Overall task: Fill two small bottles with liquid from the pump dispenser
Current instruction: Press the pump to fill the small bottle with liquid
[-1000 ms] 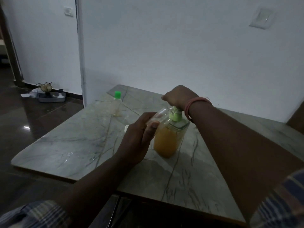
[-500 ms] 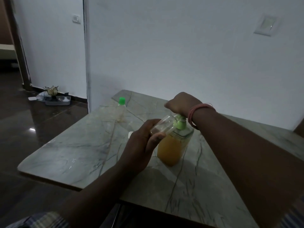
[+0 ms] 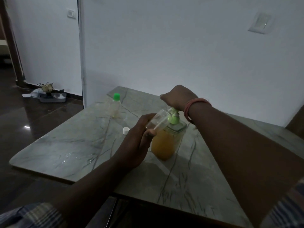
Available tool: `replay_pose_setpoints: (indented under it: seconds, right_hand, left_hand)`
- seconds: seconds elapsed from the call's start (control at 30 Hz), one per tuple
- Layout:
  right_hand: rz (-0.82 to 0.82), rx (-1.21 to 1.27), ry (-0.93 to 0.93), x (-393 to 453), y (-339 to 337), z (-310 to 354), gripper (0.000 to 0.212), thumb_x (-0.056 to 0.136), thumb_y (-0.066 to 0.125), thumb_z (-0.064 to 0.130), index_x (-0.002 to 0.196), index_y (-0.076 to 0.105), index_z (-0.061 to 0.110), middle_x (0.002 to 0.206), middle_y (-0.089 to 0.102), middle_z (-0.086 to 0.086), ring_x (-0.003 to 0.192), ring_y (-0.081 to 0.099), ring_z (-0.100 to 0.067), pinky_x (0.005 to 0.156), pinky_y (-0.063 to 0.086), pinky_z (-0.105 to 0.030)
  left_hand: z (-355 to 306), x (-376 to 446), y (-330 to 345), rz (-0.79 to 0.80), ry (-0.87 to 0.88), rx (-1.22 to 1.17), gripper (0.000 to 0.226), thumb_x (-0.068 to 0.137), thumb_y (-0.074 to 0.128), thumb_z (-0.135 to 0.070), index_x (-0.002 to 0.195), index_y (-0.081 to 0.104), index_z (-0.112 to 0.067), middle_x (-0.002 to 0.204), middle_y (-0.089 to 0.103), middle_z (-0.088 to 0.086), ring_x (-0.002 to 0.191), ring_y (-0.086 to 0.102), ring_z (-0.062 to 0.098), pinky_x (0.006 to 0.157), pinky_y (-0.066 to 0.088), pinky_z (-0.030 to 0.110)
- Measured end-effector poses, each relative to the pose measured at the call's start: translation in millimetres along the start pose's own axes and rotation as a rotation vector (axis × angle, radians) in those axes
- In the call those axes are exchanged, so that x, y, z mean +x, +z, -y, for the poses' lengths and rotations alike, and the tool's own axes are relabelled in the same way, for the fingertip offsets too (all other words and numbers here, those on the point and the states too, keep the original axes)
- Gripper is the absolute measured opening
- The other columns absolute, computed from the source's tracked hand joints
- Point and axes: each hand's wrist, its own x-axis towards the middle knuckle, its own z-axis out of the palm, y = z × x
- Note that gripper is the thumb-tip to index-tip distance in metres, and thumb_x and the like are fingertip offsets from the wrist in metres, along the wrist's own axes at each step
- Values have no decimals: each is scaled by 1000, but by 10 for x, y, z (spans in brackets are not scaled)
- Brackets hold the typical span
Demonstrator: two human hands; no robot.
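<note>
Pump dispenser (image 3: 167, 139), square and clear, half full of orange liquid, upright near the middle of the marble table (image 3: 65, 145). Right hand (image 3: 178, 97) clenched into a fist on the green pump head (image 3: 172, 115), knuckles up, an orange band at the wrist. Left hand (image 3: 139, 140) wrapped around a small clear bottle (image 3: 157, 121), thumb and fingers closed on its base, bottle tilted with its mouth up against the green spout; inside, only a faint trace at the bottom, too dim to judge. Compared with half a second ago: pump head higher, more stem showing above the collar, right fist lifted with it; left grip and bottle angle unchanged; view shifted slightly. Further back on the table, a second small bottle (image 3: 115, 106) with a green cap, upright, well apart from both hands. Between it and the left hand, a loose white cap (image 3: 125, 130) lying flat. Left forearm crossing in front of the table edge, hiding nothing of the task's items.
</note>
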Motion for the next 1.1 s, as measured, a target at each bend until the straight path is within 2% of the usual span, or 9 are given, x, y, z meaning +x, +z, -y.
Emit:
replay_pose_setpoints:
  seconds: [0.23, 0.47, 0.57, 0.67, 0.8, 0.9, 0.93, 1.03, 1.1]
  right_hand:
    - [46, 12, 36, -11, 46, 9, 27, 86, 55, 29, 63, 51, 15, 64, 55, -2, 60, 52, -21, 52, 35, -27]
    - [45, 59, 8, 52, 54, -19, 28, 90, 57, 28, 66, 54, 13, 70, 60, -4, 61, 53, -21, 53, 36, -27]
    - [74, 6, -4, 60, 98, -46, 26, 93, 55, 28, 73, 59, 12, 83, 65, -6, 71, 57, -22, 55, 37, -27]
    - [125, -7, -22, 21, 33, -19, 24, 96, 53, 29, 84, 64, 11, 84, 63, -5, 74, 56, -21, 61, 39, -28]
    - [56, 28, -34, -10, -8, -27, 26, 93, 55, 29, 73, 58, 12, 84, 64, -6, 66, 54, -21, 55, 36, -27]
    - [115, 33, -31, -29, 46, -45, 25, 98, 53, 28, 102, 68, 8, 106, 67, -8, 89, 62, -26, 69, 40, -27]
    - [130, -13, -35, -34, 56, -22, 26, 99, 53, 29, 105, 67, 8, 107, 66, -8, 89, 60, -26, 71, 39, -28]
    - [132, -151, -56, -16, 31, 31, 21, 98, 51, 30, 92, 62, 13, 107, 66, -7, 78, 55, -21, 66, 38, -30]
    - [141, -172, -63, -22, -3, 64, 23, 98, 52, 31, 85, 60, 14, 91, 63, -5, 66, 52, -16, 56, 37, -28]
  left_hand:
    - [40, 17, -12, -33, -54, -199, 63, 90, 32, -73, 131, 50, -29, 76, 53, -2, 59, 46, 9, 49, 39, 30]
    - [31, 14, -8, -49, -32, -165, 70, 91, 31, -72, 135, 51, -21, 77, 56, -11, 60, 49, 8, 52, 40, 21]
    - [42, 8, -10, -52, -31, -146, 72, 89, 31, -74, 133, 52, -21, 76, 57, -13, 60, 50, 9, 51, 40, 21]
    - [11, 2, 8, -44, -39, -118, 73, 89, 29, -75, 134, 51, -22, 77, 58, -16, 60, 52, 9, 51, 41, 21]
    - [13, 2, 30, -50, -21, -99, 69, 92, 28, -71, 134, 51, -22, 77, 58, -18, 61, 53, 8, 51, 41, 19]
    - [67, -1, 38, -63, -16, -112, 63, 94, 28, -66, 132, 53, -22, 73, 57, -10, 58, 52, 8, 50, 40, 20]
    - [75, 2, 33, -64, -14, -115, 62, 95, 28, -64, 132, 53, -21, 72, 56, -8, 58, 51, 8, 50, 40, 20]
    - [58, 8, 31, -51, -26, -114, 58, 97, 28, -58, 133, 53, -20, 70, 54, -10, 57, 50, 9, 49, 40, 23]
    - [43, 3, 36, -57, -43, -120, 49, 100, 30, -49, 133, 53, -20, 69, 54, -13, 57, 50, 9, 50, 39, 23]
